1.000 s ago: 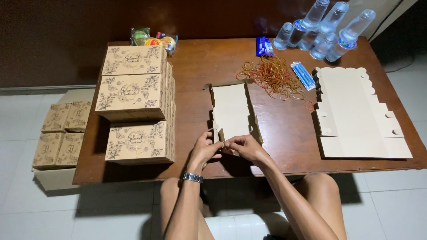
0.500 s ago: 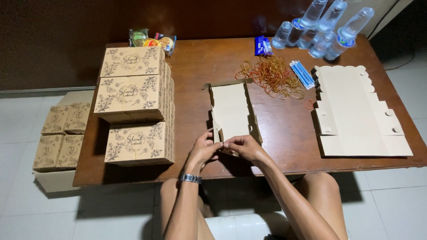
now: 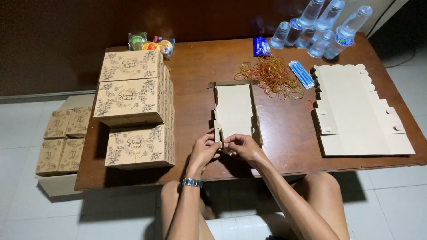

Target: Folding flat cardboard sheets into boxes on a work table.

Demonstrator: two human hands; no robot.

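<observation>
Here's the brown wooden tabletop point(image 3: 284, 129), laid out like a small packing line around the seated person. On the right lies a stack of flat, pale cardboard box blanks with scalloped edges point(image 3: 356, 111), unfolded and within easy reach. On the left stand the finished brown printed cardboard boxes point(image 3: 133, 106), lids shut, stacked up against one another; what they hold cannot be seen. More of the same sit in an open carton on the floor point(image 3: 62, 138), packed side by side. Dead centre, the half-folded pale cardboard box point(image 3: 233, 111) lies open and empty, side walls raised, its near end right at the table's front edge. The left hand point(image 3: 204, 151) pinches the near-left corner flap, fingers closed on the card, while the right hand point(image 3: 242, 149) grips the near wall beside it, likely bracing the fold. Behind, a loose heap of rubber bands point(image 3: 271, 78), clear plastic water bottles point(image 3: 320, 26), and blue wrapped straws point(image 3: 301, 74).
</observation>
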